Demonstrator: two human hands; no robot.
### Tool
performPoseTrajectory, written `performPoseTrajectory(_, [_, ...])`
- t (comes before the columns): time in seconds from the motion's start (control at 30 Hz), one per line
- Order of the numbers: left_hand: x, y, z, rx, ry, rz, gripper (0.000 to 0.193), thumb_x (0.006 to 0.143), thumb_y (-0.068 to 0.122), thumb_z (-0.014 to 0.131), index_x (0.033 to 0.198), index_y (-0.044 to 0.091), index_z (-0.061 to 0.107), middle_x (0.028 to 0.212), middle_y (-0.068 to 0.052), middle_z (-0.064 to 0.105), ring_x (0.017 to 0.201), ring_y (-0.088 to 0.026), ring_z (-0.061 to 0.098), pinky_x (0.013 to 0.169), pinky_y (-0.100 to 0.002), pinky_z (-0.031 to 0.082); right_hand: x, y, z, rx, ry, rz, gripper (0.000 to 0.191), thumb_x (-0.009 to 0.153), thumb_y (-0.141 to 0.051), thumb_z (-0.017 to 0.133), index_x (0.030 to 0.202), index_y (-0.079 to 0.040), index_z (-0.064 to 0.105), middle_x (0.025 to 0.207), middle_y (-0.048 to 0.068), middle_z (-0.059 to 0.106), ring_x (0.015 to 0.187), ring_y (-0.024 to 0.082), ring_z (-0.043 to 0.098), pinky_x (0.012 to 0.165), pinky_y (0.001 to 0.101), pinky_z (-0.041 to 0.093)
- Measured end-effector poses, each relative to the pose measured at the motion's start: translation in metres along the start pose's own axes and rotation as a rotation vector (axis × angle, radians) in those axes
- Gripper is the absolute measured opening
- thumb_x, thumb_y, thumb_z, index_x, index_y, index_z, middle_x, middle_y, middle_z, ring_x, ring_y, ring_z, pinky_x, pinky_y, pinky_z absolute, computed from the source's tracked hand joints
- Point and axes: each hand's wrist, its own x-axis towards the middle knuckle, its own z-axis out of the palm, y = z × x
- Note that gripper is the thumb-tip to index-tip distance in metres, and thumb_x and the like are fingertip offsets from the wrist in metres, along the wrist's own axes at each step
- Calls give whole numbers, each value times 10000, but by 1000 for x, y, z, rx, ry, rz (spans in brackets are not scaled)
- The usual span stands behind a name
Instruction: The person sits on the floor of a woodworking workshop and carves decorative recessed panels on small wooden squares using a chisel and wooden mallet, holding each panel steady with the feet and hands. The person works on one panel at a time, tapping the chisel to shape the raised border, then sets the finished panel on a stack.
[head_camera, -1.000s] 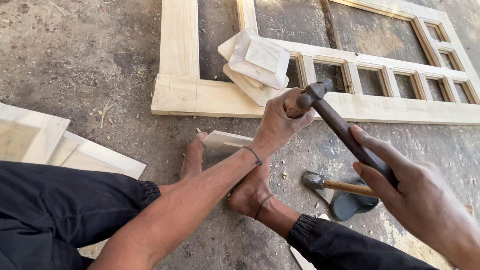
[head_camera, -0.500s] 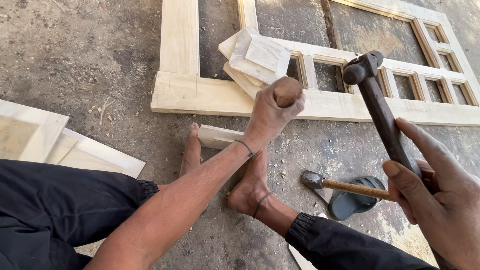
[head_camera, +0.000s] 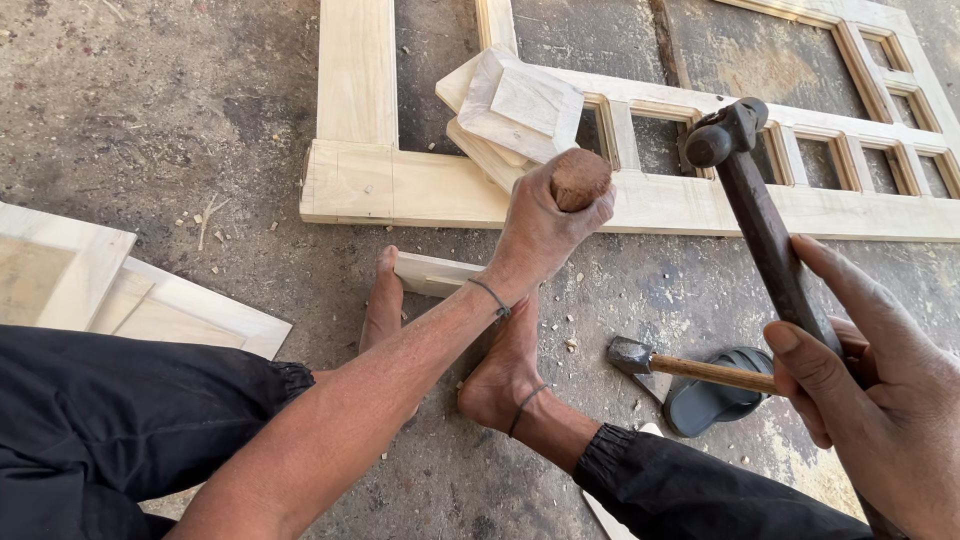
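Observation:
My left hand (head_camera: 540, 230) is closed around a chisel, whose round brown wooden handle top (head_camera: 580, 178) sticks out above the fist. The chisel stands upright over a small pale wood piece (head_camera: 435, 273) that my bare feet (head_camera: 500, 370) pin to the ground; its blade is hidden. My right hand (head_camera: 870, 390) grips the dark shaft of a hammer (head_camera: 740, 160), raised with its head to the right of the chisel handle.
A pale wooden door frame (head_camera: 400, 185) with several small panel openings lies on the concrete floor ahead. Loose wood blocks (head_camera: 520, 105) rest on it. A second hammer (head_camera: 680, 365) and a dark sandal (head_camera: 715, 400) lie at right. Boards (head_camera: 120, 300) lie at left.
The hammer struck the chisel handle one second ago, then swung up and to the right. It now hangs raised, apart from the handle. My left hand stays in place.

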Motion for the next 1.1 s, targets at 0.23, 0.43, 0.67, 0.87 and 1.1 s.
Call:
performPoseTrajectory(0.23, [-3, 4, -3, -3, 15, 36, 296, 916, 345, 769, 1035, 84, 694, 894, -17, 745, 836, -102, 739, 759, -288, 660, 0, 1, 4, 23, -11, -12, 713, 1016, -171, 620, 1695, -109, 411, 661, 127, 591, 432, 165, 549, 333, 327, 441])
performPoseTrajectory(0.43, [-5, 6, -3, -2, 38, 8, 304, 910, 345, 775, 1034, 79, 697, 887, -20, 750, 832, -103, 740, 746, -289, 652, 3, 3, 1, 66, -19, -29, 718, 1014, -159, 618, 1701, -108, 415, 673, 128, 602, 432, 164, 560, 336, 329, 443])
performPoseTrajectory(0.67, [-8, 4, 0, 7, 2, -31, 295, 898, 333, 783, 1034, 82, 705, 874, -15, 765, 798, -93, 761, 723, -275, 672, 7, -23, 8, 245, 65, -352, 697, 1032, -166, 625, 1684, -29, 417, 722, 80, 654, 500, 113, 573, 396, 266, 439])
performPoseTrajectory(0.87, [-7, 3, 3, 24, -2, 38, 298, 897, 301, 792, 1075, 74, 718, 928, -42, 790, 855, -115, 773, 794, -293, 652, 34, -10, 3, -244, -171, -164, 519, 985, -337, 687, 1469, -231, 530, 611, 67, 641, 405, 174, 552, 388, 365, 439])
performPoseTrajectory(1.1, [-9, 4, 7, -29, -26, 16, 294, 887, 277, 806, 1074, 69, 717, 946, -51, 794, 872, -115, 780, 809, -275, 671, 33, -5, 7, -123, -144, -278, 502, 973, -284, 665, 1452, -173, 562, 586, 51, 609, 411, 150, 526, 387, 330, 415])
